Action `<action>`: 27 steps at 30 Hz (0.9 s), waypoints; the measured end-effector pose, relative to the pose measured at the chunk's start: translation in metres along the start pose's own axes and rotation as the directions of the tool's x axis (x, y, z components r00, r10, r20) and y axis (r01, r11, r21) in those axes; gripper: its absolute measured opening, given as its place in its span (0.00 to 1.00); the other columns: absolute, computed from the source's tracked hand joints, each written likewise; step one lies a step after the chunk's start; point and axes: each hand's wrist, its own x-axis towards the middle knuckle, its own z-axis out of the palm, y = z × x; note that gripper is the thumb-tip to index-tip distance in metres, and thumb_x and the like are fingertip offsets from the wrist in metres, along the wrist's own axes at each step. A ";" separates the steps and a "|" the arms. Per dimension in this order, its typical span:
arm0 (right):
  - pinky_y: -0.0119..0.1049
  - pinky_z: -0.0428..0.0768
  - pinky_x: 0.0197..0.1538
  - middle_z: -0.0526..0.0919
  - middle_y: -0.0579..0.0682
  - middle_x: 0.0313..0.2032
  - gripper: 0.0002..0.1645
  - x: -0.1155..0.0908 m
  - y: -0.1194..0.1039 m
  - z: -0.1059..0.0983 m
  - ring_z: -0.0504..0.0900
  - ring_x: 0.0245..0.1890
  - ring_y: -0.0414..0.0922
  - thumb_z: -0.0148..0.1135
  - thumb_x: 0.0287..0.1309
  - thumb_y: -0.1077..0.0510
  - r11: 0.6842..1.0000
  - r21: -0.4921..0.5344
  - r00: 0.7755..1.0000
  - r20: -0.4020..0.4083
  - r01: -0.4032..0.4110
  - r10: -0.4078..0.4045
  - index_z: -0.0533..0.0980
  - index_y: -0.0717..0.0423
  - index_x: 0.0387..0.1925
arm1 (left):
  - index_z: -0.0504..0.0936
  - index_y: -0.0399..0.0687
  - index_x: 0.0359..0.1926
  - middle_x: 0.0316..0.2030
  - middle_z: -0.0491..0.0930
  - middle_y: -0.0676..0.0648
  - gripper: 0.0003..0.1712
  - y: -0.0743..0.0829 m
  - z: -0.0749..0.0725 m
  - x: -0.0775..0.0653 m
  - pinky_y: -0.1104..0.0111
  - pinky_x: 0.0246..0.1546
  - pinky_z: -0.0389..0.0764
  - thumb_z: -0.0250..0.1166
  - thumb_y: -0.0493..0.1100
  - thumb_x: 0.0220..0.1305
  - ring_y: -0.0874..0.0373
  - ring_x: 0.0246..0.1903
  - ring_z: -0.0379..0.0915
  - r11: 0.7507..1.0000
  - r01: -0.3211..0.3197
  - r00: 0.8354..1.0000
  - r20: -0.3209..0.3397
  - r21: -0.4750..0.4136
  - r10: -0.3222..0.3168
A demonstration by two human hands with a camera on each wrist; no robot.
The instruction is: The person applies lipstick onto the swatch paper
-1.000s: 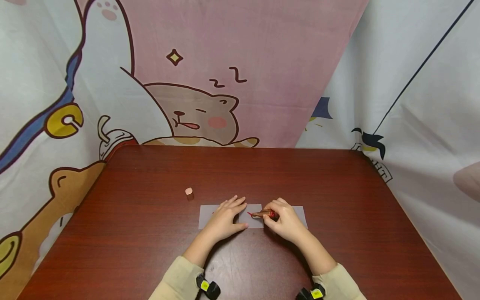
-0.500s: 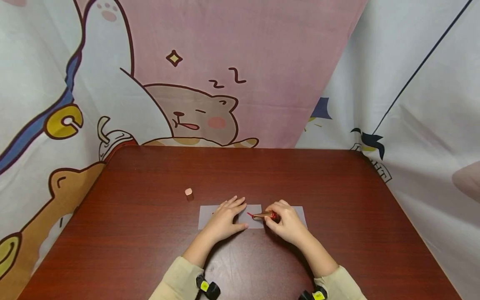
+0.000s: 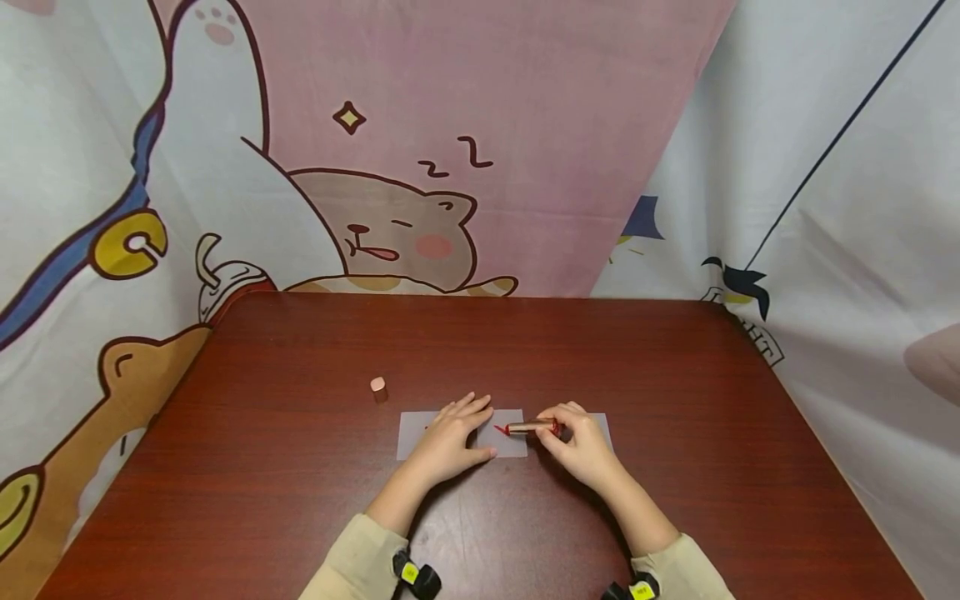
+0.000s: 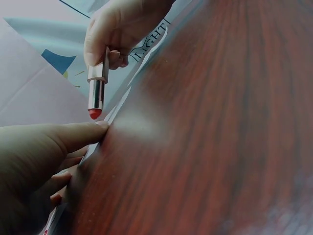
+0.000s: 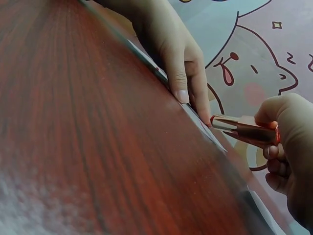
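My right hand pinches a lipstick with a gold-coloured case, its red tip pointing left. In the left wrist view, the red bullet stands out of the metal tube. The tip is at a short red mark on the middle white paper. My left hand lies with its fingers spread across the left and middle papers, the thumb near the lower edge. The left white paper is partly covered by that hand, with a small red spot beside the fingers. My right hand partly covers another white paper.
A small lipstick cap stands on the reddish-brown wooden table, beyond and left of the papers. A printed cartoon curtain hangs behind the table's far edge. Each wrist wears a small black camera.
The lipstick has turned slightly and shifted a little to the right with my right hand. More of the red mark shows on the middle paper. My left hand stays in place.
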 end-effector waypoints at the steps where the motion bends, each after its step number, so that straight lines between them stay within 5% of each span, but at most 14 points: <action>1: 0.34 0.70 0.29 0.74 0.36 0.25 0.07 0.000 0.000 -0.001 0.69 0.29 0.39 0.69 0.51 0.64 1.000 0.016 1.000 -0.002 -0.023 0.023 0.81 0.50 0.33 | 0.72 0.38 0.63 0.67 0.64 0.45 0.37 0.000 0.000 0.000 0.49 0.66 0.53 0.69 0.52 0.56 0.46 0.69 0.51 1.000 0.000 1.000 0.000 0.000 0.000; 5: 0.34 0.72 0.28 0.74 0.42 0.27 0.07 0.001 -0.008 -0.006 0.70 0.29 0.41 0.66 0.54 0.66 0.986 0.103 0.992 0.004 -0.128 0.129 0.82 0.54 0.35 | 0.72 0.38 0.63 0.67 0.64 0.44 0.37 0.000 0.000 0.000 0.49 0.66 0.53 0.69 0.52 0.56 0.45 0.69 0.51 1.000 -0.002 1.000 0.000 0.000 0.002; 10: 0.29 0.70 0.15 0.74 0.51 0.27 0.06 0.003 -0.034 -0.017 0.70 0.15 0.38 0.62 0.56 0.71 0.949 0.224 0.974 0.022 -0.223 0.224 0.80 0.67 0.37 | 0.72 0.37 0.63 0.67 0.64 0.44 0.37 0.000 0.000 0.000 0.49 0.66 0.52 0.69 0.52 0.57 0.45 0.69 0.50 1.000 -0.004 1.000 0.004 -0.007 0.004; 17: 0.32 0.73 0.26 0.79 0.53 0.27 0.06 0.003 -0.036 -0.019 0.72 0.26 0.37 0.63 0.53 0.72 0.969 0.215 0.987 -0.074 -0.124 0.143 0.81 0.68 0.35 | 0.71 0.38 0.64 0.67 0.64 0.44 0.37 0.000 0.000 -0.001 0.49 0.66 0.52 0.69 0.51 0.57 0.45 0.69 0.50 1.000 -0.006 1.000 0.001 -0.024 0.006; 27: 0.34 0.74 0.34 0.82 0.56 0.30 0.06 0.004 -0.034 -0.021 0.74 0.30 0.37 0.62 0.53 0.73 0.963 0.250 0.988 -0.083 -0.103 0.127 0.80 0.69 0.35 | 0.71 0.38 0.64 0.66 0.66 0.43 0.37 -0.002 0.001 0.001 0.48 0.66 0.53 0.69 0.50 0.57 0.44 0.68 0.52 0.998 -0.012 1.000 -0.030 -0.057 0.010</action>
